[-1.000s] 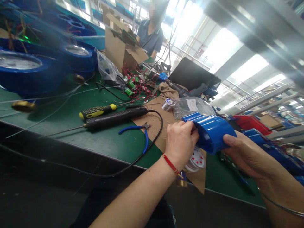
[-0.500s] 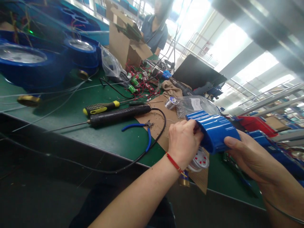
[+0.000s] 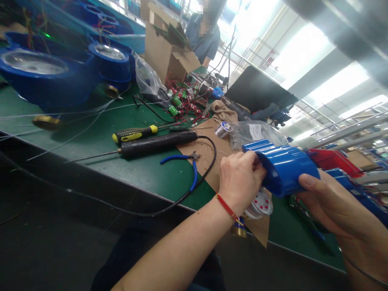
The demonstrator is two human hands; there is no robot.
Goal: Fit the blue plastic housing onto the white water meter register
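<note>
— Green matting covers the workbench (image 3: 91, 139), doesn't it? What lies farthest out from the hands?

— Big blue round housings (image 3: 45, 81), well away to the left of the grip. Nearer in, a yellow-and-black screwdriver (image 3: 135, 133) and a black soldering iron (image 3: 157, 143) lie side by side, with blue-handled cutters (image 3: 184, 165) just left of the left hand (image 3: 241, 180).

— And the hands themselves?

— The left hand is curled, fingers tucked into the open end of a blue plastic casing (image 3: 283, 167). The right hand (image 3: 330, 206) clasps the casing's other end, thumb on top. So the casing sits between both hands, lifted above the bench edge.

— Anything under it?

— A clear dial with red marks (image 3: 260, 204), just below the left hand, resting on brown cardboard (image 3: 206, 151). Behind the grip lies a clear plastic bag (image 3: 254, 133); a red bin (image 3: 332, 158) stands to the right.
</note>
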